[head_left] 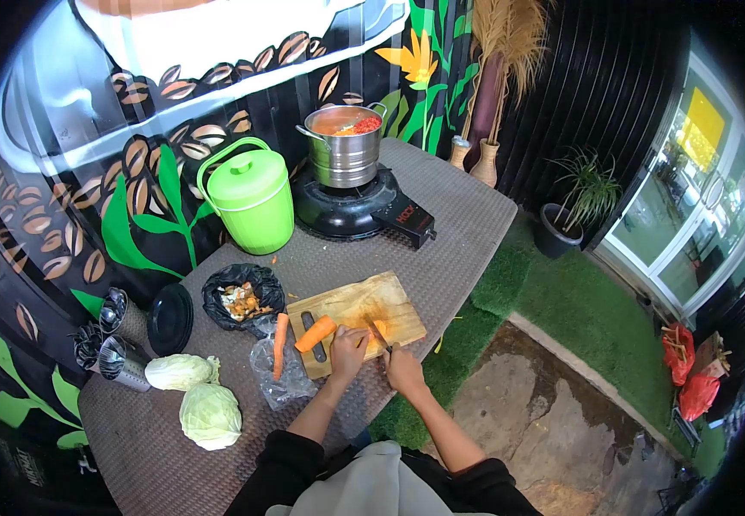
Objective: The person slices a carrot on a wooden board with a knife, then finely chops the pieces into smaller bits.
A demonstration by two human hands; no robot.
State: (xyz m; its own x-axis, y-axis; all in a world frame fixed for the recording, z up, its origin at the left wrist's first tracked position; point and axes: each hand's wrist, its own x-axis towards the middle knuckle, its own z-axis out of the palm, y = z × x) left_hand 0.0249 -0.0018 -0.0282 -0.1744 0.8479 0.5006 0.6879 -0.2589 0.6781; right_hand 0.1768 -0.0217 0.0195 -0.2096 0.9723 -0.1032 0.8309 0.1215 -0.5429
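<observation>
On the wooden cutting board [346,303], my right hand [404,370] is closed round the handle of a knife [376,332], its blade over the orange carrot pieces [383,327]. My left hand [349,351] rests beside the blade with its fingers bent down on carrot; how much it holds is hidden. A thick peeled carrot piece [315,333] lies left of that hand, next to a dark-handled tool [313,336]. One long carrot [278,347] lies off the board on a clear plastic bag [273,378].
Two cabbages [210,416] sit at the left, near metal cups [123,362] and black lids [170,319]. Behind the board are a black bag of peelings [243,297], a green bucket [254,202] and a steel pot [345,155] on a black stove [342,205].
</observation>
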